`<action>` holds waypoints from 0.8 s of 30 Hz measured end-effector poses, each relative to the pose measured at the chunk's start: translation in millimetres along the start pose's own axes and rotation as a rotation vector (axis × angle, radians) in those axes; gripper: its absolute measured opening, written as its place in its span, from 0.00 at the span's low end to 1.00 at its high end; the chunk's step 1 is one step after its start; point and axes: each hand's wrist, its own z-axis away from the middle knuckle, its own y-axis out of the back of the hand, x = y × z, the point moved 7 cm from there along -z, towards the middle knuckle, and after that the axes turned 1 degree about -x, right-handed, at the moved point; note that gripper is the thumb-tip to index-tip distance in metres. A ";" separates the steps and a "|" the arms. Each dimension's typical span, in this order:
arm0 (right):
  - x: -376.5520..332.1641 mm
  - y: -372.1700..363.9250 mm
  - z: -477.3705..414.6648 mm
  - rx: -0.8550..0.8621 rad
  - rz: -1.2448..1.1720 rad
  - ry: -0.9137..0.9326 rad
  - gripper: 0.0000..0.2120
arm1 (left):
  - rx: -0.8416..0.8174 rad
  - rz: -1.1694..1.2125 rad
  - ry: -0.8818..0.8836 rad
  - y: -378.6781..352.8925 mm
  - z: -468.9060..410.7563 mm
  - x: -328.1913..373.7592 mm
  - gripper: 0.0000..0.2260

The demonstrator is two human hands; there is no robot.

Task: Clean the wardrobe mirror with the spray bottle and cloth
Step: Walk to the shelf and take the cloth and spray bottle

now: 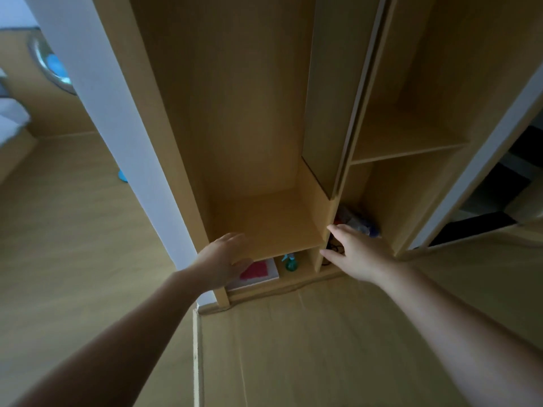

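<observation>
Hiding part of the red cloth (255, 271), the left hand (224, 259) hovers empty.

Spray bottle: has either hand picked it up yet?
No: the spray bottle stands in the bottom compartment under the shelf, while the left hand and right hand are both open and empty.

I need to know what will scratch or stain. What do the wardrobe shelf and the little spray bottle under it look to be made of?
Shelf: likely laminated board in pale wood colour, judging by its flat, even matte face and thin square edge; solid wood cannot be ruled out.
Spray bottle: probably plastic, with a see-through teal body and lighter trigger top; it is too small to be sure.
</observation>
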 end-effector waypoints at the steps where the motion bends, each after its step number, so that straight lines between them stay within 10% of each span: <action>1: 7.1 5.8 -9.9 0.002 0.026 0.022 0.33 | 0.011 0.000 0.014 -1.0 -7.5 5.6 0.25; 24: -11.8 18.8 -215.4 -0.089 0.004 0.215 0.34 | 0.114 -0.002 0.136 41.5 -139.3 -39.3 0.24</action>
